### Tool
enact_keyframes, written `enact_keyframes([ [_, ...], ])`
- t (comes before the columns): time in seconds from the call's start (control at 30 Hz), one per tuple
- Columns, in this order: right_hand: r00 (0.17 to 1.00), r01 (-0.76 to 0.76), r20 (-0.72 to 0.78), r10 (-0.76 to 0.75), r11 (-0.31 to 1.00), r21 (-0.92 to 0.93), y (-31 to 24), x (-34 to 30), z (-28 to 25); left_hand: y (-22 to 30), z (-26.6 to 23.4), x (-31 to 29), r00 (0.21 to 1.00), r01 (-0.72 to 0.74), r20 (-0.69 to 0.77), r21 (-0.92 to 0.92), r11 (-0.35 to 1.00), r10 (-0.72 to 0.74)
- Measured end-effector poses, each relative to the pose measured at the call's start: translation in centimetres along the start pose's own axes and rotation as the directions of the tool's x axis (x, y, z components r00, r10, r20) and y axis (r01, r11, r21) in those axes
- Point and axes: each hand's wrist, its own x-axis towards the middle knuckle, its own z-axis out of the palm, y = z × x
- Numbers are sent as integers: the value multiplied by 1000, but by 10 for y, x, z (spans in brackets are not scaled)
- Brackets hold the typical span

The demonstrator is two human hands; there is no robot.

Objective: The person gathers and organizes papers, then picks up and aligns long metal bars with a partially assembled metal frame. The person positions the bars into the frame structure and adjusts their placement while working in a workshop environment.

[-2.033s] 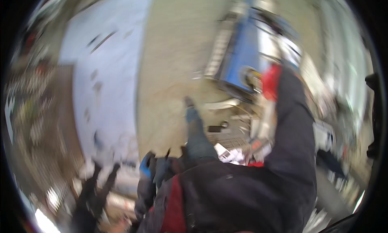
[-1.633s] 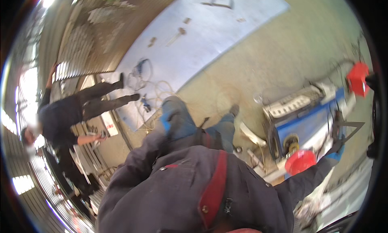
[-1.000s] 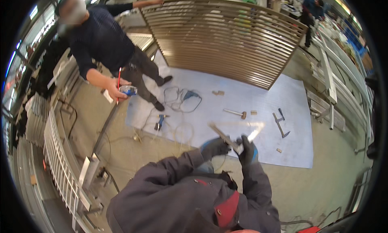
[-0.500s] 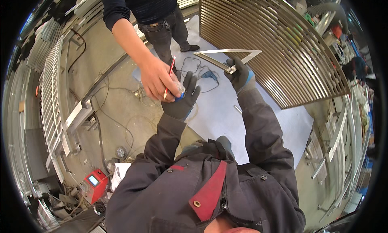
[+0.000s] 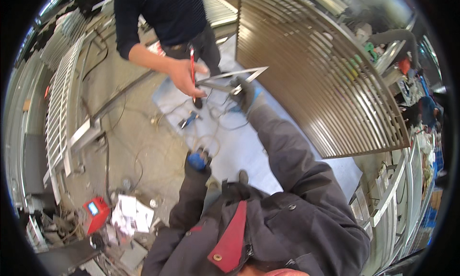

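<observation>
My right hand (image 5: pixel 246 95), in a dark glove, is closed on a metal set square (image 5: pixel 254 75) shaped like an open triangle. The set square's far left end reaches a co-worker's hand (image 5: pixel 183 78), which also holds a red pencil (image 5: pixel 192 67). Whether that hand grips the set square is hard to tell. Lower and to the left, my gloved left hand (image 5: pixel 190 173) is closed around a round blue-ended object (image 5: pixel 196 161); its kind does not show clearly.
A large brown slatted metal panel (image 5: pixel 316 79) stands at the right on a pale blue sheet (image 5: pixel 230 146). Cables and a blue hand tool (image 5: pixel 189 120) lie ahead. At left are a white slatted rail (image 5: pixel 62 103), a red box with a screen (image 5: pixel 95 213) and papers (image 5: pixel 129 213).
The co-worker has let go of the blue-ended object, and my left hand has drawn it down toward me. My right hand has moved the set square left to the co-worker's hand.
</observation>
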Motion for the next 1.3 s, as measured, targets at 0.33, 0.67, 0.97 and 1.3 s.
enact_keyframes([
  [0.33,987,-40,156,34,998,39,-56,60,11,-24,-19,-95,972,-86,-221,-15,996,80],
  [0.67,878,-346,51,476,706,-618,146,-26,-193,-18,-19,-104,920,65,-393,116,991,-15],
  [0.97,686,-713,-349,639,685,-149,261,-340,-382,21,-23,-114,841,284,-509,122,951,-185],
  [1.3,882,-452,-461,93,443,-774,218,-341,-272,19,5,-96,862,322,-464,187,928,-205],
])
